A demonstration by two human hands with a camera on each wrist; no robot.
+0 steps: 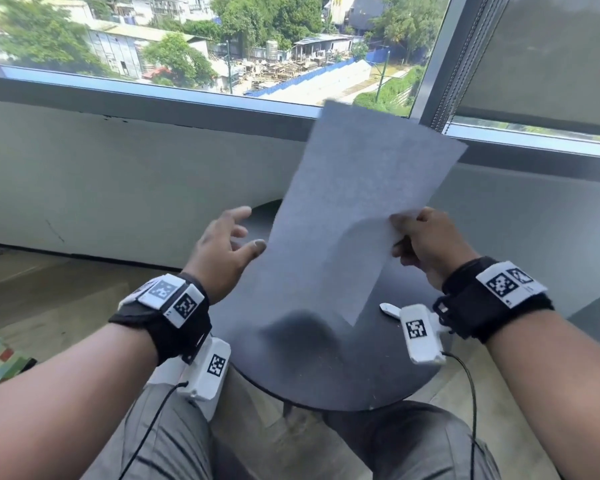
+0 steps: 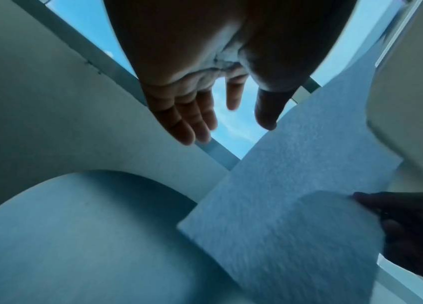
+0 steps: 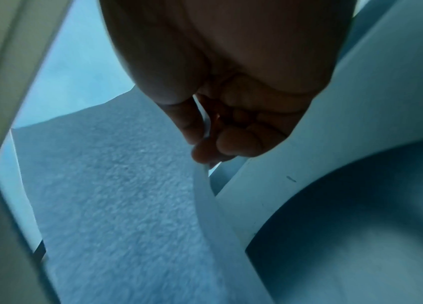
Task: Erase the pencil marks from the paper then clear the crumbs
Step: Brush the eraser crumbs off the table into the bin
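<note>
A sheet of paper point(image 1: 357, 202) is lifted off the round dark table point(image 1: 326, 368) and tilted up toward the window. My right hand point(image 1: 426, 244) pinches its right edge between thumb and fingers; the right wrist view shows the paper point(image 3: 117, 195) running up into that pinch point(image 3: 205, 148). My left hand point(image 1: 226, 247) hovers at the sheet's left edge with fingers spread, holding nothing; in the left wrist view the fingers point(image 2: 192, 119) are straight beside the paper point(image 2: 296, 195). A small white eraser point(image 1: 388, 310) lies on the table under my right wrist. No pencil marks show on the side facing me.
The table stands close to a white wall point(image 1: 118, 174) under a wide window point(image 1: 222, 43). A roller blind point(image 1: 551, 57) covers the right pane. My knees point(image 1: 174, 438) sit below the table's near edge. Wood floor point(image 1: 32, 299) lies to the left.
</note>
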